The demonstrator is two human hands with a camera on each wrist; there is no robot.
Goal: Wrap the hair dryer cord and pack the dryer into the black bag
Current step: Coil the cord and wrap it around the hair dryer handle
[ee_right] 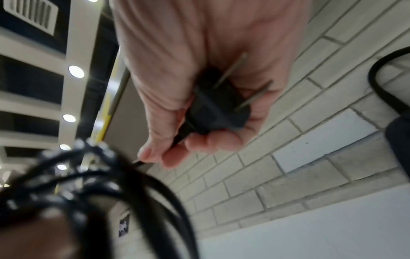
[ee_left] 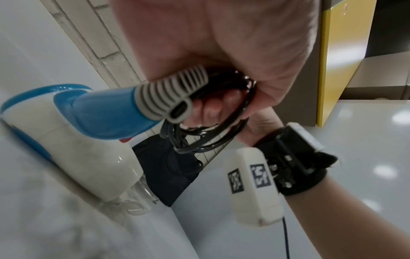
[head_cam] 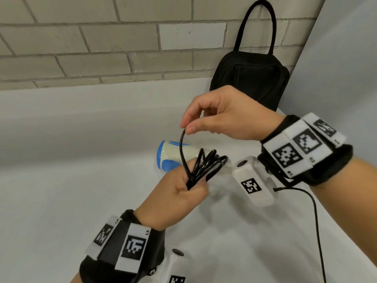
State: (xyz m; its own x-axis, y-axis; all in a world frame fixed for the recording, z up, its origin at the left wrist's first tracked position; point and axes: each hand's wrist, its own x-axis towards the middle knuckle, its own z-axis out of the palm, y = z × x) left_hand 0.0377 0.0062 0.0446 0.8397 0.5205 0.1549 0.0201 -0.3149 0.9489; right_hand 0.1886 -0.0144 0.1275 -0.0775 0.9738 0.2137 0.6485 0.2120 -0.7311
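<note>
Coils of thin black hair dryer cord [head_cam: 206, 168] are being gripped in the person's left hand [head_cam: 179, 199], whose fingers are curling closed around the bundled loops above the white counter [head_cam: 81, 190]. From that bundle one strand is rising in an arc to the right hand [head_cam: 226, 117], which is pinching it between thumb and forefinger. The right wrist view is showing the same hand closing around the black two-pronged plug [ee_right: 218, 112], with the metal prongs pointing back toward the palm. The cream and blue plastic hair dryer [head_cam: 175, 155] is lying on its side on the counter, just behind the left hand. In the left wrist view its blue handle is ending in a grey ribbed strain-relief sleeve [ee_left: 175, 94], which is sitting against the left hand's fingers beside the coils; a clear plastic nozzle [ee_left: 142, 198] is showing at the dryer's front. The black fabric bag with a loop handle [head_cam: 253, 82] is standing upright against the grey brick wall [head_cam: 102, 48], behind the right hand and apart from the dryer. Whether the bag is open cannot be told
</note>
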